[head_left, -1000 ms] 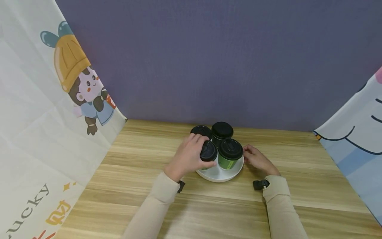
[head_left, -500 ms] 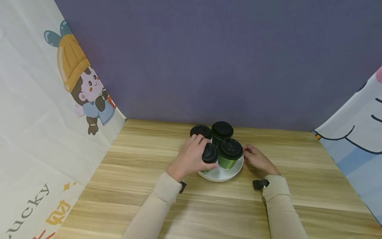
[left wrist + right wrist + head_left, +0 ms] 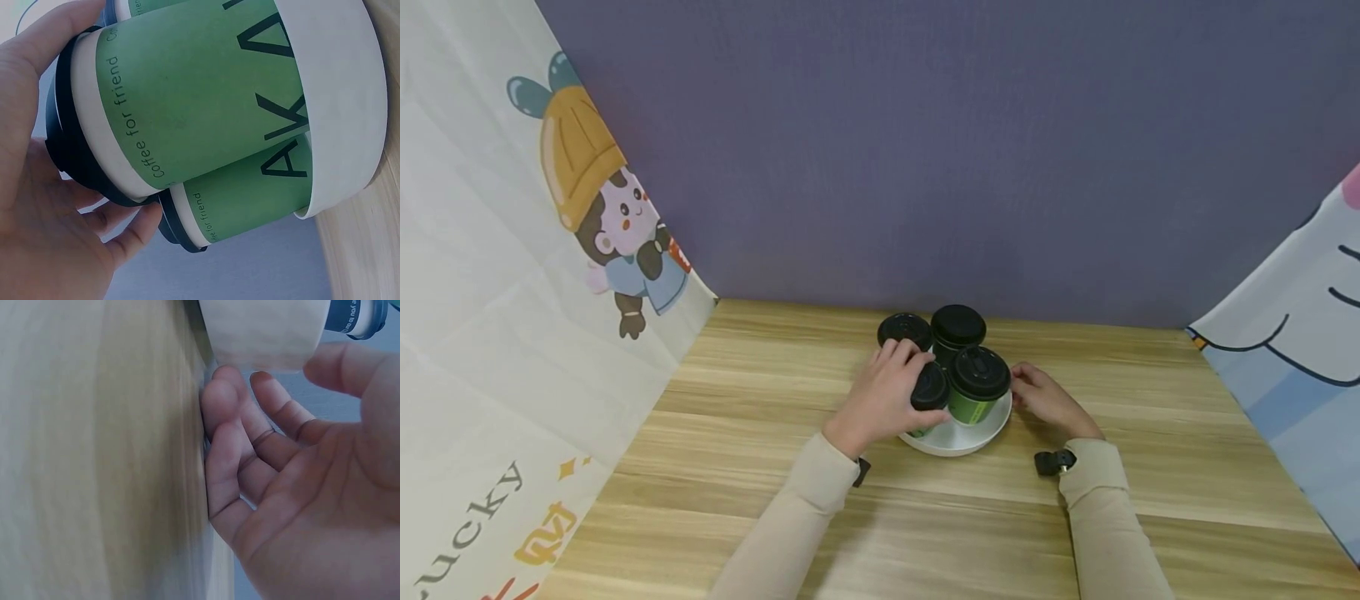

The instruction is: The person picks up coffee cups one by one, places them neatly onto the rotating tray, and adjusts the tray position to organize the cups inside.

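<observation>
My left hand (image 3: 887,392) grips a green paper coffee cup by its black lid (image 3: 932,387). In the left wrist view that cup (image 3: 194,100) stands in a white round plate (image 3: 350,112), thumb and fingers around its lid. My right hand (image 3: 1047,402) is at the plate's right edge. Seen from the right wrist, its thumb (image 3: 340,367) meets the rim and its curled fingers (image 3: 222,403) lie against the lower wall, near the tabletop. Another green cup (image 3: 973,408) stands to the right of the gripped one. Behind them are two more black-lidded cups, one dark (image 3: 958,327), one partly hidden (image 3: 905,331).
The plate rests on a wood-grain table (image 3: 760,400) close to a dark blue-grey back panel (image 3: 925,167). Printed white cloths hang at the left (image 3: 475,250) and right (image 3: 1300,333). A black wrist device (image 3: 1054,462) sits at the right cuff.
My left hand and the gripped cup have shifted slightly to the right and toward me, closer to the right-hand green cup. My right hand has stayed at the plate's edge.
</observation>
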Demonstrator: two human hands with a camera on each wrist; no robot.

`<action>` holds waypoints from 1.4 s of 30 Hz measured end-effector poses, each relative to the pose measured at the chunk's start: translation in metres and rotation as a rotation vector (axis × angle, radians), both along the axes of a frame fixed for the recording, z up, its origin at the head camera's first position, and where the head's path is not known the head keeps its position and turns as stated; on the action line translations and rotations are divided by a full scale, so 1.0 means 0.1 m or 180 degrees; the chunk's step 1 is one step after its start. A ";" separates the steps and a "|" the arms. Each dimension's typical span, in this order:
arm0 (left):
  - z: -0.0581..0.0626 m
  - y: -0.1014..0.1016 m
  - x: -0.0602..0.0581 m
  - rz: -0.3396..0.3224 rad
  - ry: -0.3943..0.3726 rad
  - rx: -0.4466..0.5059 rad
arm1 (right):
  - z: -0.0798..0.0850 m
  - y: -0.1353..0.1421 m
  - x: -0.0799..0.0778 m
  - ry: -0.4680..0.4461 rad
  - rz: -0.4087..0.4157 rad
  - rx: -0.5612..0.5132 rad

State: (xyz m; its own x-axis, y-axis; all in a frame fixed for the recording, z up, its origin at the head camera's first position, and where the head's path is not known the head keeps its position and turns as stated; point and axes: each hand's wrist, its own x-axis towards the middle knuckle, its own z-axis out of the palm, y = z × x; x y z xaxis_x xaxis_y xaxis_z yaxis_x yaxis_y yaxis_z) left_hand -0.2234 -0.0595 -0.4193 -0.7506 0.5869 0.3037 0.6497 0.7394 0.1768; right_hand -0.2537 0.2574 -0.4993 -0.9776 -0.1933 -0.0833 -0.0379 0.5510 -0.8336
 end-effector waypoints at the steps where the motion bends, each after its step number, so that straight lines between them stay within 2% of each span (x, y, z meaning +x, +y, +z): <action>1: 0.00 0.00 0.00 -0.0011 -0.0006 0.0008 | 0.00 0.00 0.00 -0.0003 -0.0004 0.0003; 15: -0.02 0.00 0.03 -0.0111 0.0035 0.0003 | 0.00 0.00 0.02 0.0042 -0.0023 -0.0025; 30: -0.01 -0.04 0.03 -0.0203 -0.0038 0.0083 | 0.00 0.01 0.03 0.0107 0.0063 0.0025; 37: 0.02 -0.08 0.02 -0.0221 -0.0163 0.0262 | 0.02 0.02 0.03 0.0056 0.0057 0.0019; 42: 0.04 -0.12 0.00 -0.0149 -0.0120 0.0468 | 0.04 0.03 0.05 0.0062 0.0122 0.0012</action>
